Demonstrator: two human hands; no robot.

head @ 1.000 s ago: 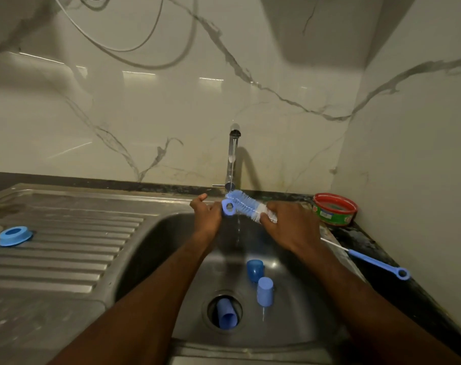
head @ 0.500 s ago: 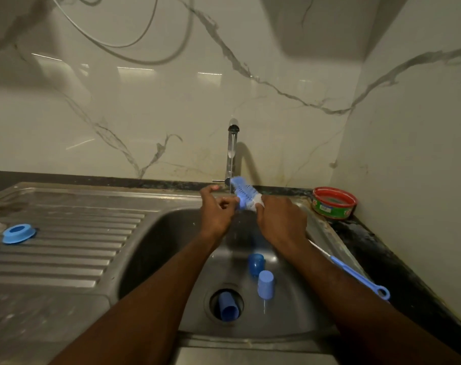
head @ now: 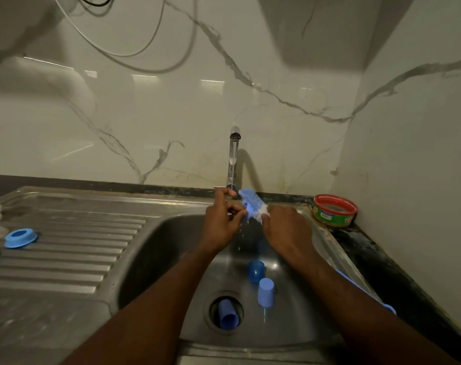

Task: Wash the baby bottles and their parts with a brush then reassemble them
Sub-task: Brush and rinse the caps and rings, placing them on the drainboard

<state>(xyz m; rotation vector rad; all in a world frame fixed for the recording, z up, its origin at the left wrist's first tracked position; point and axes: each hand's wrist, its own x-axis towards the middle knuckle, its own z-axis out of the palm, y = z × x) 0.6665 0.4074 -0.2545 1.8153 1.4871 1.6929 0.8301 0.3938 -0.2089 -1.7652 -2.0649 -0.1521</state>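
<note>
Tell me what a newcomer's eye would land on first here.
First, the two hands under the tap: the right hand grips a blue brush while the left hand pinches a small blue part against its bristles. Next, three blue pieces lie in the sink, one in the drain. A blue ring sits on the drainboard, left.
</note>
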